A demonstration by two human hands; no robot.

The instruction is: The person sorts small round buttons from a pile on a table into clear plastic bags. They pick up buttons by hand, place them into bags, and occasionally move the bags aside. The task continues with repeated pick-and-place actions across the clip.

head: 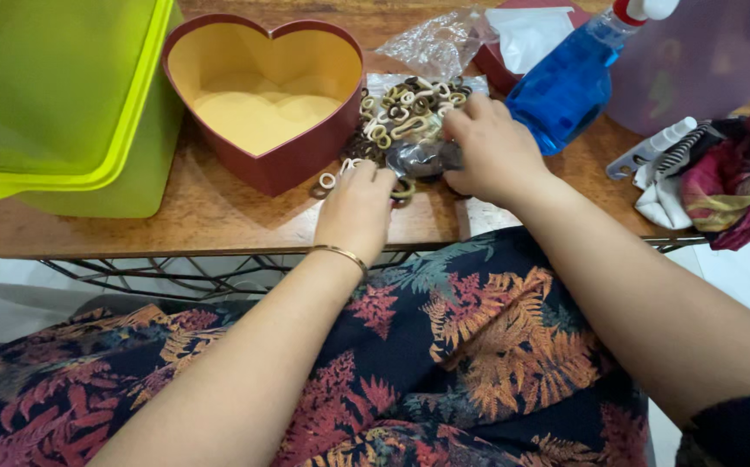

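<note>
carefully now: your left hand point(356, 210) lies palm down, fingers curled over a few loose rings point(333, 179) at the near edge of the pile of rings point(405, 111), and whether it pinches one you cannot tell from above. your right hand point(491, 147) is closed on a small dark bundle point(422, 158) that sits at about six o'clock of the pile, just beside your left fingertips.

the rings are small, light and heaped loosely on a clear plastic sheet point(444, 41), so i judge a sweep of either wrist could scatter them. some lie close to the front edge of the worktop point(219, 216), toward six o'clock, and a nudge there could send them down onto your lap or the floor. the blue spray bottle point(569, 82) leans at two o'clock, almost touching your right hand; a bump from your knuckles could tip or roll it into the pile. the heart-shaped box point(262, 95) at ten o'clock stands open and close by, and an elbow push could shove it against the green container point(63, 104).

hard to make out: what the dark bundle is, how many rings lie under your palms, and your fingertips themselves. the bottle's top, the green container and the cloth heap point(729, 177) at three o'clock are cut off by the frame.
</note>
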